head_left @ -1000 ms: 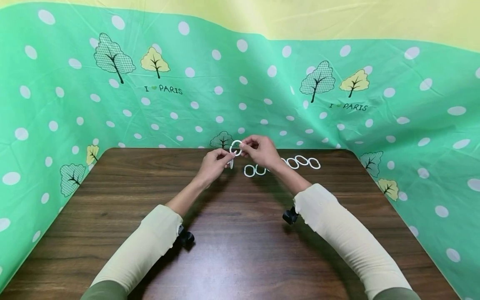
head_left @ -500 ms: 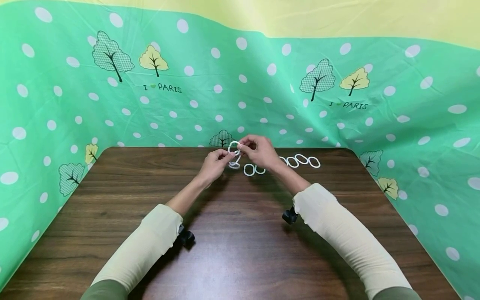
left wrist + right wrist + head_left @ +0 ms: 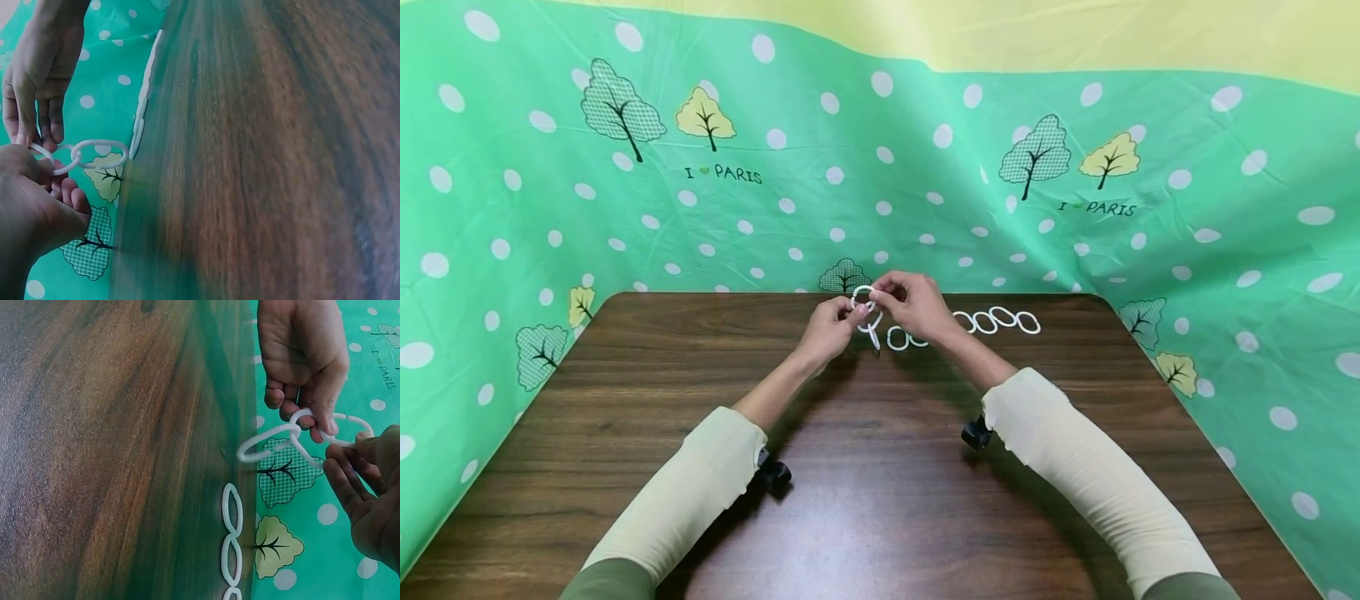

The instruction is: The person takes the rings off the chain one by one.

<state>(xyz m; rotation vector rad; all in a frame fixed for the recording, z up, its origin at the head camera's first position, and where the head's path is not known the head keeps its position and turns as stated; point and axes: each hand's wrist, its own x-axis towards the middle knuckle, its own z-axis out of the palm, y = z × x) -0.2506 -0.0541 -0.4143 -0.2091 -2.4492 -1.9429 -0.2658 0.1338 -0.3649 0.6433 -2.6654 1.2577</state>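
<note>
My left hand (image 3: 830,335) and right hand (image 3: 916,307) meet above the table's far side, around a short chain of white oval plastic links. The right thumb and fingers pinch the top link (image 3: 863,288) at its right side. Below it, the left thumb and fingertips pinch the chain where links meet and partly hide the joint. From there a lower link (image 3: 874,337) dangles; in the right wrist view this end link (image 3: 262,436) tilts out from a middle link (image 3: 305,450) looped through it. The left wrist view shows the end link (image 3: 103,142) hooked through its neighbour.
Several more white links (image 3: 1037,323) lie in a row on the dark wood table (image 3: 880,467), partly behind the right hand and forearm. A green dotted cloth (image 3: 820,150) with printed trees hangs behind and at both sides. Small black cameras (image 3: 775,477) sit at the wrists.
The dangling links swing and turn below the left hand, showing more of the chain. Both hands keep their pinch, and the top link has shifted slightly left.
</note>
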